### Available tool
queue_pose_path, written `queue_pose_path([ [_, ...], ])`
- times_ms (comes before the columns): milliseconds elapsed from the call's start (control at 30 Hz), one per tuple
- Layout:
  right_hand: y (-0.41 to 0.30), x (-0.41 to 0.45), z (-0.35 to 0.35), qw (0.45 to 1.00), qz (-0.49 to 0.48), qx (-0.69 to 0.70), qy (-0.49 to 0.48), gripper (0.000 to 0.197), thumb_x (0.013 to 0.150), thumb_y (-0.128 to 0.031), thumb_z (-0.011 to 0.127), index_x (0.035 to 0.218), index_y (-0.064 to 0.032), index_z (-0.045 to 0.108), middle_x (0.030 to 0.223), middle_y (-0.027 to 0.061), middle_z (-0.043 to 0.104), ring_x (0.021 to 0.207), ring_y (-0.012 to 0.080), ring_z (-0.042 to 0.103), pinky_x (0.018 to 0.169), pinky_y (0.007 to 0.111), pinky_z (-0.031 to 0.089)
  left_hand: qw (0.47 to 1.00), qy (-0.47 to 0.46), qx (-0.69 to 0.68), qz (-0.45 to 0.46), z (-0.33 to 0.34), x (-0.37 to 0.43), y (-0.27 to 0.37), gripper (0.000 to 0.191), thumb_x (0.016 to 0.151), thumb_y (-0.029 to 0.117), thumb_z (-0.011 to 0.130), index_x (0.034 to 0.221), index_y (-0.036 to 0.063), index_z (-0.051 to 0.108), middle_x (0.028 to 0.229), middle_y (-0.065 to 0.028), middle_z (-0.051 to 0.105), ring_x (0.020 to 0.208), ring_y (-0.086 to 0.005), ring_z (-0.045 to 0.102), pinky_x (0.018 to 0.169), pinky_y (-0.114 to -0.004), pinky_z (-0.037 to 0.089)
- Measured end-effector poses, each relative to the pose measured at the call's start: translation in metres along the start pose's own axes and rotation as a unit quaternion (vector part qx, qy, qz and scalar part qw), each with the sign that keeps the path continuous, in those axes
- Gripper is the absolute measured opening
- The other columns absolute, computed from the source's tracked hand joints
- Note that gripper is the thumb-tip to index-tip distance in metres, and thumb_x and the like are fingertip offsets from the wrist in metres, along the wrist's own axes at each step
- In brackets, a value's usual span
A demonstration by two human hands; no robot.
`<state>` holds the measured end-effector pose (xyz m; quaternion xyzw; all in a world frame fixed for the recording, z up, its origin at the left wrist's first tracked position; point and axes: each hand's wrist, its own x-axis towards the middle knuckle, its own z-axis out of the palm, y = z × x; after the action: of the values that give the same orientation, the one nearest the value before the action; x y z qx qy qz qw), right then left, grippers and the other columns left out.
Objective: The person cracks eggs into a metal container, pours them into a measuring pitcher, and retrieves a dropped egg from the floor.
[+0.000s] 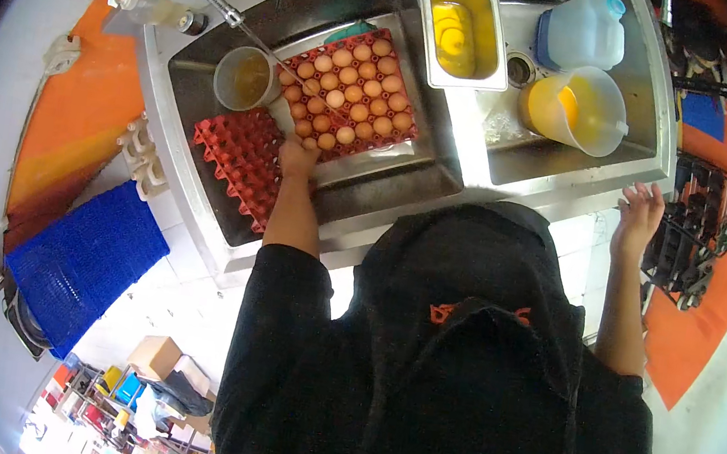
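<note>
My left hand [298, 158] reaches to the near left corner of a red egg tray [409, 138] filled with brown eggs [353, 93]. Its fingertips are beside an egg at that corner; whether they grip it or the tray cannot be made out. Beside this hand, empty red egg trays [241, 163] lie in the left sink basin. My right hand [639, 212] is raised over the sink's front right edge, fingers apart and holding nothing. A rectangular steel container [494, 72] with cracked eggs in it rests across the sink divider. A translucent pitcher [608, 121] with yellow liquid leans in the right basin.
A round plastic tub [227, 82] with murky liquid stands in the left basin. The hose faucet [226, 10] arches above it. Pump bottles [147, 11] line the back left ledge. A pale jug [585, 36] stands at the back right. A blue crate [83, 266] is left of the sink.
</note>
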<state>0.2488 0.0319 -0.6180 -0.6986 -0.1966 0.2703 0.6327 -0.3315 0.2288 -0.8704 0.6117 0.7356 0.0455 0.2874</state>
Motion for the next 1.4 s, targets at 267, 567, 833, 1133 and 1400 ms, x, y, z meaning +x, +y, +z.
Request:
queue_pose_path([
  [267, -0.021, -0.075, 0.138, 0.887, -0.165, -0.257, -0.347, 0.030, 0.083, 0.003, 0.060, 0.111, -0.0062, 0.058, 0.101, 0.0094, 0.060, 0.091, 0.0176, 0.059, 0.079, 0.028, 0.049, 0.993, -0.023, -0.111, -0.019, -0.071, -0.050, 0.097, 0.040, 0.065, 0.018, 0.078, 0.095, -0.0011, 0.060, 0.090, -0.0173, 0.067, 0.085, -0.0280, 0.065, 0.076, -0.035, 0.052],
  [567, 0.023, -0.082, 0.214, 0.833, -0.190, -0.163, -0.493, 0.048, 0.078, -0.009, 0.070, 0.124, -0.0097, 0.056, 0.118, 0.0165, 0.053, 0.104, 0.0340, 0.056, 0.092, 0.037, 0.046, 0.888, -0.184, -0.397, 0.143, -0.046, -0.137, 0.258, 0.042, 0.070, 0.009, 0.080, 0.100, -0.0002, 0.052, 0.090, -0.0088, 0.063, 0.077, -0.0128, 0.061, 0.073, -0.025, 0.051],
  [833, 0.057, -0.027, 0.198, 0.905, -0.210, -0.172, -0.326, 0.041, 0.080, -0.005, 0.066, 0.118, -0.0031, 0.052, 0.120, 0.0203, 0.054, 0.109, 0.0364, 0.054, 0.088, 0.042, 0.048, 0.931, -0.147, -0.309, 0.128, -0.050, -0.139, 0.264, 0.038, 0.078, 0.013, 0.076, 0.106, 0.0018, 0.054, 0.103, -0.0095, 0.063, 0.093, -0.0172, 0.060, 0.083, -0.031, 0.049],
  [1133, 0.037, -0.030, 0.199, 0.895, -0.154, -0.126, -0.399, 0.047, 0.086, -0.006, 0.062, 0.129, -0.0014, 0.045, 0.118, 0.0154, 0.057, 0.108, 0.0236, 0.057, 0.085, 0.033, 0.049, 0.918, -0.003, -0.139, 0.370, -0.078, -0.138, 0.304, 0.043, 0.075, 0.016, 0.073, 0.114, 0.0069, 0.059, 0.107, -0.0143, 0.061, 0.096, -0.0296, 0.060, 0.086, -0.039, 0.047],
  [1400, -0.031, 0.018, 0.264, 0.856, -0.130, -0.010, -0.501, 0.045, 0.089, -0.010, 0.059, 0.130, -0.0017, 0.045, 0.111, 0.0110, 0.058, 0.099, 0.0159, 0.056, 0.085, 0.030, 0.047, 0.836, 0.076, -0.060, 0.540, -0.148, -0.069, 0.364, 0.052, 0.075, 0.011, 0.070, 0.125, 0.0118, 0.056, 0.110, -0.0150, 0.061, 0.100, -0.0343, 0.059, 0.088, -0.040, 0.049],
])
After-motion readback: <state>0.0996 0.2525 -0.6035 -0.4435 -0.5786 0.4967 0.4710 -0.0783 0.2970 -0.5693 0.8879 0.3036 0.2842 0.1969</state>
